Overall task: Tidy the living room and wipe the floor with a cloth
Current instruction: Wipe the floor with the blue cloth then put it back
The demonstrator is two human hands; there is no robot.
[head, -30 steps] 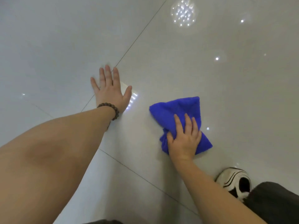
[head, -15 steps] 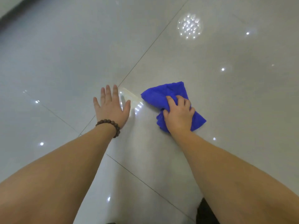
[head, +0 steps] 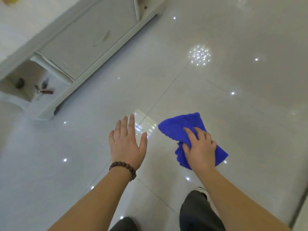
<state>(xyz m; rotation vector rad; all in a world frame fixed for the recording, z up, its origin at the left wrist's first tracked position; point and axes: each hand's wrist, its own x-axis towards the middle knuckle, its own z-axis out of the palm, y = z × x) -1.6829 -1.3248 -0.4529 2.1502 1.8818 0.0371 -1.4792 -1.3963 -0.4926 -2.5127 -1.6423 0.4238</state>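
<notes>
On the floor (head: 233,104), low in the middle of the view: both hands. Left hand (head: 127,144) flat on the tile, fingers straight and slightly spread, holding nothing; bead bracelet (head: 124,168) round its wrist. Right hand (head: 199,147) pressed on the blue cloth (head: 178,127), fingers bent over a bunched fold, thumb tucked into the crumpled near edge. Cloth lying on the floor just right of the left hand, apart from it, a bright reflected patch between them.

Compared with half a second ago: view swung up and out, so a white cabinet (head: 86,39) now fills the upper left where only tile showed. Cloth spread wider toward its far corner, with more of it clear of the fingers. Left hand in much the same spot by the tile seam. Dark trouser leg (head: 198,212) and a sliver of shoe (head: 204,191) now in view at the bottom, under the right forearm.

Hard to make out: small objects on the cabinet's open lower shelf (head: 31,87), blurred, one reddish, not identifiable. Near half of the cloth covered by the right hand. Cabinet cut off at the top and left edges; shoe mostly hidden behind the forearm and leg.
</notes>
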